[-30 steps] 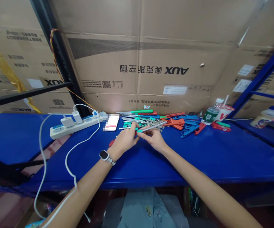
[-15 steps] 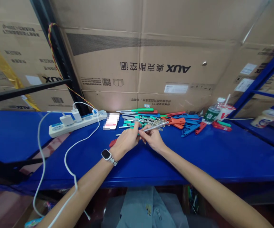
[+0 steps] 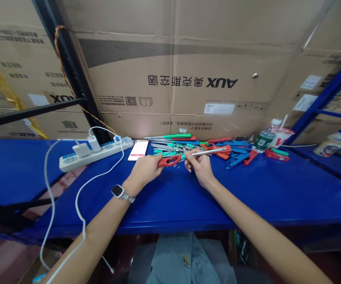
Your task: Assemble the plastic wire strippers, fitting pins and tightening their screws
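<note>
A long-nosed lighter with a red handle (image 3: 170, 161) and a silver metal tube lies level between my two hands, above the table. My left hand (image 3: 146, 169) is closed around the back end of the red handle. The fingers of my right hand (image 3: 200, 167) pinch the lighter around the start of its tube, by a small teal part. Behind my hands lies a pile of metal tubes with teal parts (image 3: 164, 149). Orange handle pieces (image 3: 222, 155) and blue handle pieces (image 3: 237, 159) are heaped to the right of it.
A white phone (image 3: 138, 151) lies beside a white power strip (image 3: 80, 161) with plugs and trailing cables. On the right stand a green-labelled bottle (image 3: 263, 140) and a red-and-white cup (image 3: 281, 139). Cardboard (image 3: 188, 55) walls the back of the blue table (image 3: 261, 193).
My left hand has moved left and now grips a red handle; one that lay under my left wrist no longer shows there. The tube in my right hand is now in line with the handle.
</note>
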The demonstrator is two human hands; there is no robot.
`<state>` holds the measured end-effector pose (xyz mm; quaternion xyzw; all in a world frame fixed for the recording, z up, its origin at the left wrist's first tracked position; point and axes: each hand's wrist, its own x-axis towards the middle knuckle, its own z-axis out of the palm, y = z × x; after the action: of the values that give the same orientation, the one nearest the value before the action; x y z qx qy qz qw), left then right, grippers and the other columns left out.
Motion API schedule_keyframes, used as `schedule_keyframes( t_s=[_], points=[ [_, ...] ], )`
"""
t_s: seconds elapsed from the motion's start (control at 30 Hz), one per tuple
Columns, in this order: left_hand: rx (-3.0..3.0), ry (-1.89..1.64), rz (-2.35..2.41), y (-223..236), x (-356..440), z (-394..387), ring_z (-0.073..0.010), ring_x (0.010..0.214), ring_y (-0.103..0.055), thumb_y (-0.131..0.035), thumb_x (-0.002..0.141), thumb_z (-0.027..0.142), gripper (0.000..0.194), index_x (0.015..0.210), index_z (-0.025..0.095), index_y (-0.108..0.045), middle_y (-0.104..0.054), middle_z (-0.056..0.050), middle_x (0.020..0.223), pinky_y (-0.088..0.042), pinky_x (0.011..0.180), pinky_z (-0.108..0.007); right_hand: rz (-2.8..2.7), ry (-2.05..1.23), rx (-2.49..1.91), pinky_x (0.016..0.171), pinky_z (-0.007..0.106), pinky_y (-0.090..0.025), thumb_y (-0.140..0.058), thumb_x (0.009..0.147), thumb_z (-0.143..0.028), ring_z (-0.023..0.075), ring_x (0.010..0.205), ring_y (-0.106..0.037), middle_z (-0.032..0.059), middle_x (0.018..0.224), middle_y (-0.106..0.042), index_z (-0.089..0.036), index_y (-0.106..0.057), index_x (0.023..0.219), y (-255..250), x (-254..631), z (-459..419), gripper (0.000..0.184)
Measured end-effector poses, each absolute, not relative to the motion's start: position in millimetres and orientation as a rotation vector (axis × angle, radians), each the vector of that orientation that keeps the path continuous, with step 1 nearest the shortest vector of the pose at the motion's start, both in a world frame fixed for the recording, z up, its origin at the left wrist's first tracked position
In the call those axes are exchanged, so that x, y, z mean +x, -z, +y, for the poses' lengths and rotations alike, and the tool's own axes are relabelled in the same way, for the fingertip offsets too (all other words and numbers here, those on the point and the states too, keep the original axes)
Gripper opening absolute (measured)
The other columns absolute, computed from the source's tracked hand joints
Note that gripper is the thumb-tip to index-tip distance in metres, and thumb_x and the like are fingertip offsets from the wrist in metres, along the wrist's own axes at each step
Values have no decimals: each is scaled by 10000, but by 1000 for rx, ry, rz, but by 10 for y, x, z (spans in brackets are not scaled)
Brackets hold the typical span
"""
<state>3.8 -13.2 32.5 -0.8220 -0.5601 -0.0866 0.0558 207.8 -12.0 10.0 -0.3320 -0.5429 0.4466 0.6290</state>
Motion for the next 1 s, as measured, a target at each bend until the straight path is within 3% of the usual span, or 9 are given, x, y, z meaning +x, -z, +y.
schedule_keyframes(
  t_s=[0.4, 0.63, 0.7, 0.77, 0.87, 0.93, 1.0],
  points=[
    [-2533, 263, -1812, -293, 282, -274, -305, 827, -742, -490, 995, 216, 184, 1054, 144, -649, -752, -138, 899, -500, 680, -348, -1251, -1044, -733, 355, 206, -331, -833, 727, -568, 76, 370, -420, -72, 470, -532, -214, -538, 751, -136, 2073, -132, 462],
    [-2620, 574, -1786, -147, 337, -242, -277, 741, -720, -526, 965, 231, 148, 946, 169, -659, -727, -103, 808, -477, 642, -328, -1284, -1017, -842, 361, 238, -326, -755, 766, -638, 93, 366, -408, -58, 464, -498, -208, -567, 710, -75, 2042, -103, 472],
    [-2693, 784, -1763, -80, 362, -210, -266, 703, -706, -533, 955, 229, 144, 970, 165, -662, -719, -92, 783, -478, 634, -326, -1364, -937, -865, 441, 259, -418, -676, 833, -645, 122, 452, -498, -28, 541, -540, -199, -622, 747, -23, 1994, -116, 457],
    [-2791, 1055, -1684, -13, 392, -177, -260, 739, -711, -514, 934, 181, 217, 1099, 159, -654, -735, -89, 840, -504, 667, -331, -1507, -791, -849, 619, 300, -531, -625, 887, -606, 181, 696, -639, 40, 768, -654, -194, -684, 888, 41, 1936, -149, 416],
    [-2952, 1352, -1457, 54, 436, -155, -256, 884, -725, -499, 855, 98, 459, 1303, 165, -573, -748, -107, 1047, -552, 758, -348, -1689, -563, -841, 933, 395, -539, -614, 924, -509, 250, 1108, -626, 102, 1145, -660, -217, -661, 1141, 118, 1873, -206, 367],
    [-3032, 1356, -1286, 58, 445, -171, -263, 976, -718, -545, 816, 113, 496, 1310, 157, -567, -718, -140, 1176, -566, 818, -360, -1713, -535, -873, 1005, 427, -505, -565, 965, -485, 252, 1128, -618, 100, 1144, -664, -224, -638, 1147, 131, 1871, -221, 327],
    [-3022, 1246, -1181, 26, 413, -200, -282, 1012, -708, -628, 811, 193, 398, 1207, 152, -623, -709, -156, 1197, -565, 849, -376, -1693, -602, -886, 984, 423, -512, -498, 1006, -492, 241, 1048, -653, 86, 1058, -691, -227, -637, 1062, 111, 1910, -214, 305]
  ],
)
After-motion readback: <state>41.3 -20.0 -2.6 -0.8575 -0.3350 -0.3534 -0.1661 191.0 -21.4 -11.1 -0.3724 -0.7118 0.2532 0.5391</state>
